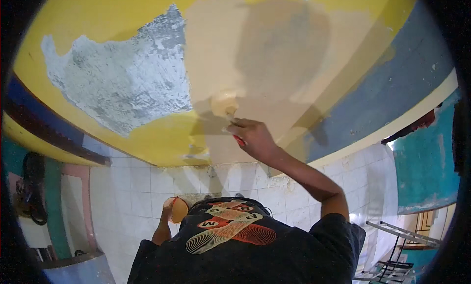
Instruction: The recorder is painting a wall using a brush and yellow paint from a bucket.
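My right hand (254, 136) grips a paintbrush (226, 104), its wide head coated in peach paint and a bit of red handle showing below my fingers. The bristles rest against or just off the wall; which, I cannot tell. Around them spreads a peach-painted patch (213, 44), crossed by shadows. Left of that patch, a bare grey-white area (125, 77) of scraped wall breaks the yellow paint (103, 11). Down by my left side, my left hand (167, 213) holds a round tub (179, 210) with a peach-coloured inside, its fingers partly hidden.
A grey-blue band (371, 89) runs along the wall's right side. White floor tiles (128, 195) lie below the wall. An aluminium ladder (404, 234) stands at the lower right, near a teal wall (423, 166). At the far left is a pink door frame (85, 199).
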Tool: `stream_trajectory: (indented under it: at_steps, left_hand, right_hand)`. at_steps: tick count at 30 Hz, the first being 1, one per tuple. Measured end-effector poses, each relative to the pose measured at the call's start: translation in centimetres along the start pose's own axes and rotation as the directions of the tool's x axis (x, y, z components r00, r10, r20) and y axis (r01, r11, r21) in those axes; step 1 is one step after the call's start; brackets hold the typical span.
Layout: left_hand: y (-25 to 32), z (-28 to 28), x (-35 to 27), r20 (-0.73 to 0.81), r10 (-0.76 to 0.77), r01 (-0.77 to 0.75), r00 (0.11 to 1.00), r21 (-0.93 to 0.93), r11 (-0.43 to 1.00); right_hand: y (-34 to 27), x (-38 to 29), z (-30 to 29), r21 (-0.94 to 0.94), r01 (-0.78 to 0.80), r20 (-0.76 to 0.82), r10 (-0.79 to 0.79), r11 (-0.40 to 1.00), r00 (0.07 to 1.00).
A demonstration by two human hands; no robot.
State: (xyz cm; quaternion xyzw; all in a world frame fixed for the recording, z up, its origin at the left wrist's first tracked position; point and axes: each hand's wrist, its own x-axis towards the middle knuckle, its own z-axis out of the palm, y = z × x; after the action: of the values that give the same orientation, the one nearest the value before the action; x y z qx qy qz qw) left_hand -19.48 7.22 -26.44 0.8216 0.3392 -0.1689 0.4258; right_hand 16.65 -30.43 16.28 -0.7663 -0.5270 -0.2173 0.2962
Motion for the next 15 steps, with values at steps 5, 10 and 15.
stream_trajectory:
  at_steps: [5, 10, 15]
  left_hand:
    - [1.5, 1.3, -0.7, -0.041, 0.03, -0.026, 0.999, 0.086, 0.996]
    - [0.9, 3.1, -3.0, -0.107, 0.009, 0.01, 0.994, 0.182, 0.983]
    - [-0.9, 5.1, -4.8, -0.15, -0.033, 0.076, 0.988, 0.288, 0.955]
  right_hand:
    - [0.2, -6.1, 3.7, 0.427, -0.405, 0.242, 0.329, 0.809, 0.913]
    - [-2.1, -12.8, 5.2, 0.67, -0.583, 0.244, 0.606, 0.46, 0.757]
    - [-2.5, -16.5, 5.7, 0.842, -0.539, 0.363, 0.754, -0.014, 0.548]
